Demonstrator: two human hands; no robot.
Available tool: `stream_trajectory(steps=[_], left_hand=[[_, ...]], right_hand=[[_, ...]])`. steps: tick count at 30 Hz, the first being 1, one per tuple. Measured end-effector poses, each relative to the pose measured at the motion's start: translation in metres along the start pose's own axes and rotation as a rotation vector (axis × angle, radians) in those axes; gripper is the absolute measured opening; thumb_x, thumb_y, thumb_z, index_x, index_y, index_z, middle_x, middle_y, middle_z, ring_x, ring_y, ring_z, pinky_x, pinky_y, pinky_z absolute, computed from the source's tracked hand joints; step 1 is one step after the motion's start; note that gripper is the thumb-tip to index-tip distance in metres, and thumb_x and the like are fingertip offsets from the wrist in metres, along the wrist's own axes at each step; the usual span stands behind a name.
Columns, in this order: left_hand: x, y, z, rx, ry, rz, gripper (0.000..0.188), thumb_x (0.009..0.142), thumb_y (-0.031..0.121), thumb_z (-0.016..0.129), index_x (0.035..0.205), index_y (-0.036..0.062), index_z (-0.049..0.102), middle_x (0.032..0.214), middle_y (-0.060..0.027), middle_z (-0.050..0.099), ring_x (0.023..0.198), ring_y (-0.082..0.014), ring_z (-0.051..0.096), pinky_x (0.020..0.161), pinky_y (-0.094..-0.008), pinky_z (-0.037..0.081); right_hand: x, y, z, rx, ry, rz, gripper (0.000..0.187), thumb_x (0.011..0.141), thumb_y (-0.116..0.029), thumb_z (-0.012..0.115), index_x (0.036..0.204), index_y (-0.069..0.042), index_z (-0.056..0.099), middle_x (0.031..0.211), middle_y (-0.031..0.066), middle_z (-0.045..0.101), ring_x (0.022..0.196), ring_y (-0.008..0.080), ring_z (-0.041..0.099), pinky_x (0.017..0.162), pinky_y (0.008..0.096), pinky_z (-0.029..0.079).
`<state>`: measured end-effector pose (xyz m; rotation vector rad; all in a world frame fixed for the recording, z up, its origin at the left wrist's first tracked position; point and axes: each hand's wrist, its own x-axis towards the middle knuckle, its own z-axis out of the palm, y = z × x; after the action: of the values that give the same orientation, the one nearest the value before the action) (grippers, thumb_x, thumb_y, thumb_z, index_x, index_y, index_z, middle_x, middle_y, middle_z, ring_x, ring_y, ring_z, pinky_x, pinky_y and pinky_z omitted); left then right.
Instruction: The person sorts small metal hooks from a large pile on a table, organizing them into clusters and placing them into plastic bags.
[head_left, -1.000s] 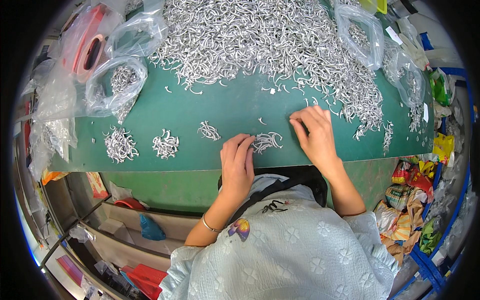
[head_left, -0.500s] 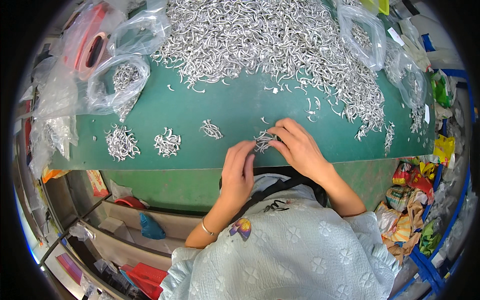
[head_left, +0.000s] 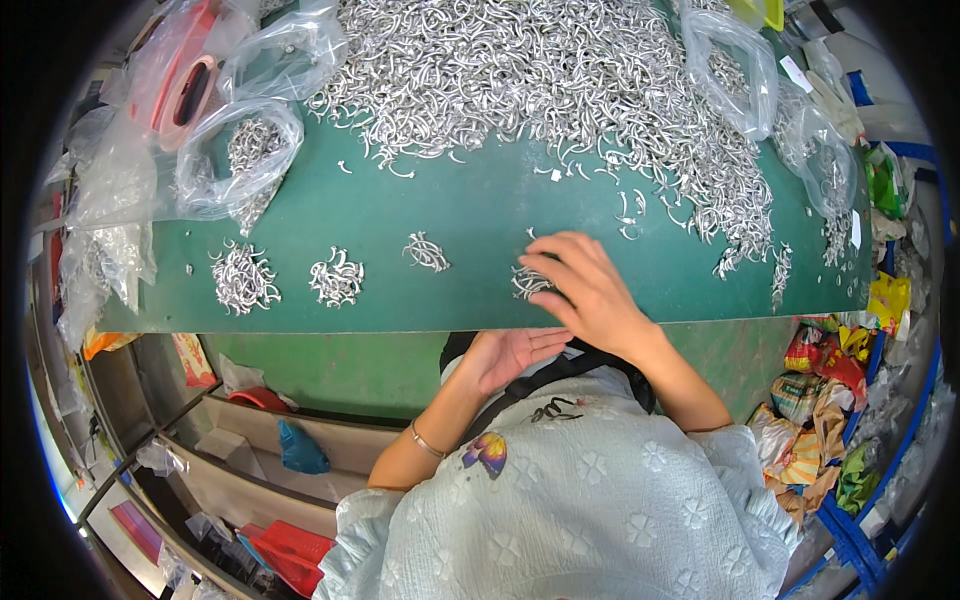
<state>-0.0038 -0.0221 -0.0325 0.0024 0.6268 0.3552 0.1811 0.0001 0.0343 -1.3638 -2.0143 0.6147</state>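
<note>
A small pile of curved silvery metal pieces (head_left: 526, 283) lies near the front edge of the green table (head_left: 400, 205). Over its right side arches my right hand (head_left: 592, 298), its fingers apart and partly hiding the pieces. My left hand (head_left: 508, 357) is held palm up just below the table edge, fingers stretched out and nothing visible in it. To the left stand three more piles in a row: a small one (head_left: 428, 252), a middling one (head_left: 337, 278) and a larger one (head_left: 244, 280). A great heap of the same pieces (head_left: 520, 75) covers the back.
Clear plastic bags holding pieces stand at the left (head_left: 240, 160) and right (head_left: 735, 75) of the heap. A red-and-pink object (head_left: 175, 80) lies under plastic at the far left. Below are a wooden shelf (head_left: 360, 455) and, at right, colourful packages (head_left: 800, 400).
My left hand has drawn back from the small pile to below the table edge and turned palm up. My right hand has shifted slightly left over the pieces.
</note>
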Motion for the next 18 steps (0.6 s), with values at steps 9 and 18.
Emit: stream_trajectory(steps=[9, 18], left_hand=[[0.023, -0.006, -0.037, -0.214, -0.317, -0.062, 0.068, 0.101, 0.057, 0.032, 0.141, 0.0021, 0.039, 0.140, -0.0193, 0.050, 0.126, -0.0329, 0.053, 0.105, -0.0530, 0.044], [0.022, -0.019, -0.101, -0.103, -0.258, 0.112, 0.045, 0.101, 0.026, 0.041, 0.138, 0.0013, 0.043, 0.136, -0.0197, 0.051, 0.125, -0.0316, 0.052, 0.104, -0.0458, 0.046]], right_hand=[[-0.015, -0.012, 0.020, -0.087, -0.103, -0.015, 0.051, 0.074, -0.018, 0.075, 0.120, -0.001, 0.059, 0.132, 0.0153, 0.050, 0.127, 0.0378, 0.045, 0.101, 0.0491, 0.041], [-0.058, -0.011, 0.040, 0.003, 0.013, -0.309, 0.031, 0.086, -0.014, 0.060, 0.112, 0.003, 0.061, 0.121, 0.0181, 0.058, 0.125, 0.0387, 0.051, 0.104, 0.0511, 0.043]])
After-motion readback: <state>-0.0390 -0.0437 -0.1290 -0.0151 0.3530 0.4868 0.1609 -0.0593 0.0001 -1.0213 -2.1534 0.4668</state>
